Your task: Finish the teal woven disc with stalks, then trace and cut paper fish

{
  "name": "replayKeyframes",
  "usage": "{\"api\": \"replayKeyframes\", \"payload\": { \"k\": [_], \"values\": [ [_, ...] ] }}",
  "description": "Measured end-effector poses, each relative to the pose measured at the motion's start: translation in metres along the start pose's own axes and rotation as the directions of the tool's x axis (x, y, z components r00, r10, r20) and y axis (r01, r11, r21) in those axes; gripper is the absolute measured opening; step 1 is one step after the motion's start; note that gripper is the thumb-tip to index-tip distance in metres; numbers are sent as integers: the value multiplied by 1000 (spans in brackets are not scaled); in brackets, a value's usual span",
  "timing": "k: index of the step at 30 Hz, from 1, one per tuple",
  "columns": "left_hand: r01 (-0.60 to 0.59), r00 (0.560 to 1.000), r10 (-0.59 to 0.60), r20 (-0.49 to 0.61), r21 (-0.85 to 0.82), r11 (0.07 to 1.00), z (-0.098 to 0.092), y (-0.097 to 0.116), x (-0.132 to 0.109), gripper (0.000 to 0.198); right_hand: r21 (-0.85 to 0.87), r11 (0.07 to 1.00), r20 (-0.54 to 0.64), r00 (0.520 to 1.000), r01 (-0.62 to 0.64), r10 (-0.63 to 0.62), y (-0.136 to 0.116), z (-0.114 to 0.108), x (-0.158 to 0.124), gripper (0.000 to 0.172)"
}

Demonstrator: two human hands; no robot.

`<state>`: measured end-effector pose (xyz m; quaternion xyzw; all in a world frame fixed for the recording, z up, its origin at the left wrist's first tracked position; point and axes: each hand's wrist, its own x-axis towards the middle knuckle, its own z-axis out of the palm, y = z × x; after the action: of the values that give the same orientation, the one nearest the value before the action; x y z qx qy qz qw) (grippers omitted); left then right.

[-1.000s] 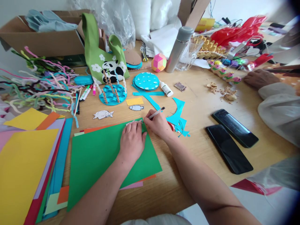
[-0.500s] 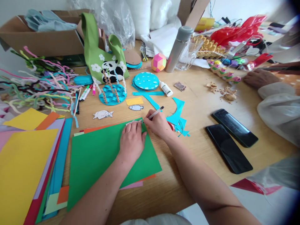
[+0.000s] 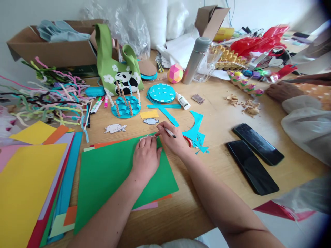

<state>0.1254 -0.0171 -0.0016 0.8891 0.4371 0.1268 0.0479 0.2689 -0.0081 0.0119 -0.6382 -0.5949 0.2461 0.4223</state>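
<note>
My left hand [image 3: 146, 156] lies flat on a green sheet of paper [image 3: 106, 181], its fingertips over a small white paper cutout [image 3: 148, 137] at the sheet's top edge. Most of that cutout is hidden under the fingers. My right hand [image 3: 174, 139] is closed around a pen [image 3: 170, 132], whose tip end is near the cutout and the sheet's top right corner. Beyond the hands lie a grey fish cutout [image 3: 150, 121], a yellow paper strip [image 3: 149, 114] and a white animal cutout [image 3: 115, 128].
Coloured paper [image 3: 31, 186] is stacked at left, below pipe cleaners [image 3: 59, 89]. Blue scraps [image 3: 193, 125], a glue bottle [image 3: 183, 101], a steel flask [image 3: 196, 62] and two phones [image 3: 252, 167] are further right. Another person's hand [image 3: 278, 91] rests at the right.
The pen in my right hand has swung from pointing up and right to tilting down and right. My left hand stays on the sheet. The view has shifted slightly.
</note>
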Motion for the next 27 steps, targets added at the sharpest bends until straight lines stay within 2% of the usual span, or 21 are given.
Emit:
{"api": "replayKeyframes", "payload": {
  "k": [5, 11, 18, 27],
  "values": [
    [4, 1000, -4, 3, -10, 1000, 0, 0, -1, 41, -217, 974, 25, 998, 70, -66, 1, 1, 0, 20],
    [15, 1000, -17, -21, -63, 998, 1, -2, -2, 41, -337, 936, 92, 993, 100, -73, 0, -1, 1, 20],
    [57, 994, -81, -78, -281, 958, -2, -12, -1, 69, -353, 931, 107, 992, 95, -61, 3, -1, 2, 15],
    [143, 982, -183, -46, -458, 878, -2, -28, 5, 64, -293, 948, 101, 990, 124, -98, 6, 0, 2, 11]
  ]
}}
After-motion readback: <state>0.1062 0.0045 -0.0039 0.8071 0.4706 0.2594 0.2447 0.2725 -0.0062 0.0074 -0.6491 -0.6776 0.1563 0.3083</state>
